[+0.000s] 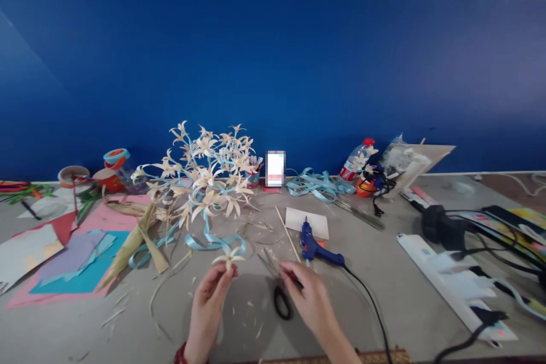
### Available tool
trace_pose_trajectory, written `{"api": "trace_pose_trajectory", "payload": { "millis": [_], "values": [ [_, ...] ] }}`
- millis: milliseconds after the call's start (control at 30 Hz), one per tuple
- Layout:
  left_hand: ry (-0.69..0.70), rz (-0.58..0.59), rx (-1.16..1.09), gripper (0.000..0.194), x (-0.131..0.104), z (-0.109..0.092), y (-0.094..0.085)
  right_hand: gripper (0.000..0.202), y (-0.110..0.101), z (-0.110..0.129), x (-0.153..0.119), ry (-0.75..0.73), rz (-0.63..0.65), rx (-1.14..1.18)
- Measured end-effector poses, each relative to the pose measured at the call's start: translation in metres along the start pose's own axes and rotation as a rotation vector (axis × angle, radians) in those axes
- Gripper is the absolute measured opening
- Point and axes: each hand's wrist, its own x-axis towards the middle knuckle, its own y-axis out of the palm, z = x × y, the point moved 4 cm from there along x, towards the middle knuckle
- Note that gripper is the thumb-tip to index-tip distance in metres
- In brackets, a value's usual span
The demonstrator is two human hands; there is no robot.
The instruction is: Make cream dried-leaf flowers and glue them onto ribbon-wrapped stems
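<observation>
My left hand (209, 298) pinches a small cream-coloured flower (229, 259) with pointed petals, held upright between thumb and fingertips. To its right, my right hand (307, 296) has its thumb and fingers pressed together; what is between them is too small to make out. Scissors with black handles (282, 303) are under and beside the right fingers, blades pointing away; I cannot tell whether the hand touches them. Just beyond the hands stands a spray of many similar cream flowers (205, 182) on pale blue wrapped stems, with a light blue ribbon (213, 243) trailing from it.
A blue glue gun (318, 249) with a black cable lies right of my right hand, near a white card (307, 222) and a thin stick (288, 233). Coloured paper (81, 264) and dried husks (128, 244) spread left. At right lies a white power strip (452, 284). Blue ribbon (318, 183) is heaped behind.
</observation>
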Motion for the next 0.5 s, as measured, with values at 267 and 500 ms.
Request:
{"api": "trace_pose_trajectory", "payload": {
  "millis": [267, 500],
  "values": [
    [0.207, -0.290, -0.043, 0.031, 0.004, -0.008, -0.053, 0.018, 0.002, 0.007, 0.026, -0.058, 0.175, -0.062],
    [0.208, -0.218, -0.003, 0.029, -0.008, -0.012, -0.035, 0.018, 0.034, 0.048, 0.084, -0.366, 0.420, -0.155]
  ]
}}
